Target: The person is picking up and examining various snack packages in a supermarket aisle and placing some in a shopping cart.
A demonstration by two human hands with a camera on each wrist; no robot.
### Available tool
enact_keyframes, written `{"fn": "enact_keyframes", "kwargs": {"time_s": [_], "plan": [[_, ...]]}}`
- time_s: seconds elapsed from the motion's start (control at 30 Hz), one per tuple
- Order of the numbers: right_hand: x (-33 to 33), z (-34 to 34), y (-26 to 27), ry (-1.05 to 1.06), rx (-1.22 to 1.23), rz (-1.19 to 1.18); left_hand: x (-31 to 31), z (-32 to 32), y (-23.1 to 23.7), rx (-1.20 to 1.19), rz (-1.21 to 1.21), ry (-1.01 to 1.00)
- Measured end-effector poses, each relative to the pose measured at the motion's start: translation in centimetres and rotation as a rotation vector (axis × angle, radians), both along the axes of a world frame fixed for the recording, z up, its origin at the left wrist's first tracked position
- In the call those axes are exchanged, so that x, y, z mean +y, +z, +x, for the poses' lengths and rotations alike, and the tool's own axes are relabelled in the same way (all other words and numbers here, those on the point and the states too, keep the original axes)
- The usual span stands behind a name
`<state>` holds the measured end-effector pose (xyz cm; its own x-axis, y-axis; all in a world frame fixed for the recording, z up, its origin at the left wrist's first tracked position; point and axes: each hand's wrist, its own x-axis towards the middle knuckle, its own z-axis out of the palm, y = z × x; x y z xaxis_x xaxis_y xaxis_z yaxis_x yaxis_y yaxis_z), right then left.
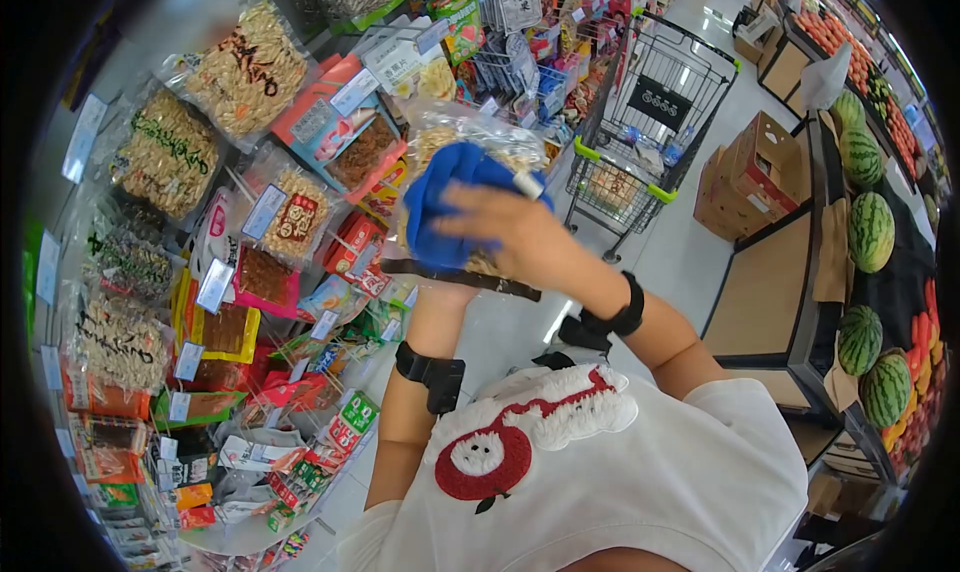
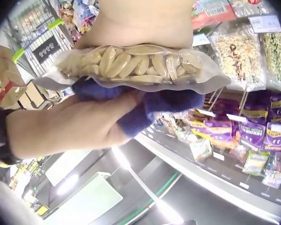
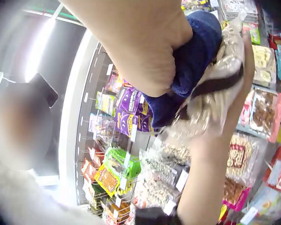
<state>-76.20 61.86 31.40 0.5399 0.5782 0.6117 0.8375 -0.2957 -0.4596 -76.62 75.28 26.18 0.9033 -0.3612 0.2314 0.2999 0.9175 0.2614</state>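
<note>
A clear bag of pale, flattish pieces (image 1: 520, 152) (image 2: 126, 65) (image 3: 215, 105) with a dark strip along one edge lies across my left hand (image 3: 247, 56), which supports it from beneath. In the head view the bag hides most of that hand; in the right wrist view its fingers run straight along the bag's far side. On the bag's upper face is a bunched blue cloth (image 1: 435, 197) (image 2: 171, 101) (image 3: 196, 51). My right hand (image 1: 505, 232) (image 2: 105, 115) (image 3: 154, 56), blurred in the head view, presses on the cloth with extended fingers.
Shelves with hanging snack bags (image 1: 250, 72) and price tags fill the left side. A shopping cart (image 1: 665, 102) containing a few items stands ahead in the aisle. Right of it are a cardboard box (image 1: 750, 172) and a produce stand with watermelons (image 1: 872, 232).
</note>
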Motion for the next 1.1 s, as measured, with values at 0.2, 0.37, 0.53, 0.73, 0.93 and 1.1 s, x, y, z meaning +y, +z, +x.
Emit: {"fn": "enact_keyframes", "kwargs": {"time_s": [0.2,0.37,0.53,0.73,0.93,1.1], "plan": [[-3.8,-1.7,-1.7,-0.025,0.060,-0.046,-1.5,1.9,-1.6,0.049,0.032,-0.076],[-12.6,1.4,-6.8,-0.724,0.089,0.197,-4.7,3.6,-3.0,0.028,0.026,-0.202],[-18.7,-0.5,-10.6,-0.290,1.588,1.017,-10.9,6.1,-4.9,-0.016,-0.024,-0.376],[-26.3,-0.8,-16.5,-0.384,1.427,0.888,-20.0,9.9,-8.3,0.381,0.398,-0.361],[-33.1,1.6,-19.2,-0.552,1.376,0.807,-24.4,15.2,-11.1,0.204,0.746,-0.524],[-36.3,9.5,-19.1,-0.915,1.142,0.359,-27.9,24.1,-15.2,-0.081,1.365,-0.336]]}}
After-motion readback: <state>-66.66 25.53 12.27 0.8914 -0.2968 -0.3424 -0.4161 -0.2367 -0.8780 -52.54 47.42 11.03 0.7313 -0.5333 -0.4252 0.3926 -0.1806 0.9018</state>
